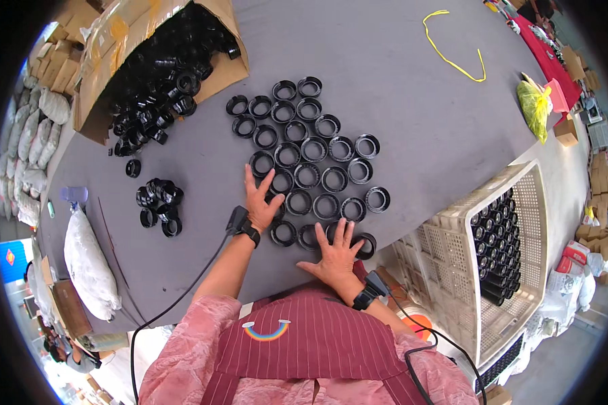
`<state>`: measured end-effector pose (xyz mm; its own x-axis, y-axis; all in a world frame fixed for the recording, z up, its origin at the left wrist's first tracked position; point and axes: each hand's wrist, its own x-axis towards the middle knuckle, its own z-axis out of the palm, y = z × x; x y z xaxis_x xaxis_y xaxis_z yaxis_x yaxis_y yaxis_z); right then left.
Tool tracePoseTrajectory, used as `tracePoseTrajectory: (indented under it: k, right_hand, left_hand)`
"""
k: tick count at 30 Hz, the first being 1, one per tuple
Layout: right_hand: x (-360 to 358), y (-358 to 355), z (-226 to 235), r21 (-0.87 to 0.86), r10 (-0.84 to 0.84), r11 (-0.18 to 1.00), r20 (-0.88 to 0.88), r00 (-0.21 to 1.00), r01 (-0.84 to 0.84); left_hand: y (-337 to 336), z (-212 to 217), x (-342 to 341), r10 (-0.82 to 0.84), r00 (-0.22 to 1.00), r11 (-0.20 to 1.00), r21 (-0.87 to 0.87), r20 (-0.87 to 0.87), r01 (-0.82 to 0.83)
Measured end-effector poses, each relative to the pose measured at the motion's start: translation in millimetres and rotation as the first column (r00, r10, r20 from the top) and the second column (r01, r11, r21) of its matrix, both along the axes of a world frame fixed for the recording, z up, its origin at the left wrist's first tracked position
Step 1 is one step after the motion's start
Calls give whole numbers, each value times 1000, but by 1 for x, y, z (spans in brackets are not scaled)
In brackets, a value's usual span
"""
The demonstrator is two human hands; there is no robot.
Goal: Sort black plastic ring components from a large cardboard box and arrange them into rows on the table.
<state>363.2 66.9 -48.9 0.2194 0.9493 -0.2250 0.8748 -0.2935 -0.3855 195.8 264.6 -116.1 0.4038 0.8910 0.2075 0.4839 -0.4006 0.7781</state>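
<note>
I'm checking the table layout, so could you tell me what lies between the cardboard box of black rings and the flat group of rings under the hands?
In the head view, only bare grey table separates the cardboard box from the flat ring group.

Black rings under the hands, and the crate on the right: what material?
Black rings: likely moulded plastic, semi-gloss; uniform black with soft highlights on ribbed rims. Crate: likely plastic, matte off-white; perforated grid walls. Neither is certain from this view.

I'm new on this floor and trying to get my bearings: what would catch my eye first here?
The cluster of black ring caps laid open side up on the grey table, with the left hand and right hand flat on its near edge. At upper left a cardboard box spills more caps; at right stands a cream crate of black parts.
</note>
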Motion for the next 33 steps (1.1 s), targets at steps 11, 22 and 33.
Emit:
tracePoseTrajectory:
  k: [11, 22, 33]
  right_hand:
    - [36, -44, -30, 333, -56, 933, -241, 969, 137]
    - [88, -127, -101, 193, -872, 322, -320, 369, 927]
    - [7, -319, -221, -705, -913, 269, 29, 406, 656]
  left_hand:
    - [-52, 25, -65, -357, 870, 929, -32, -340, 368]
    - [-80, 19, -58, -380, 787, 911, -53, -486, 408]
    - [-90, 11, -47, -233, 802, 943, 74, -551, 324]
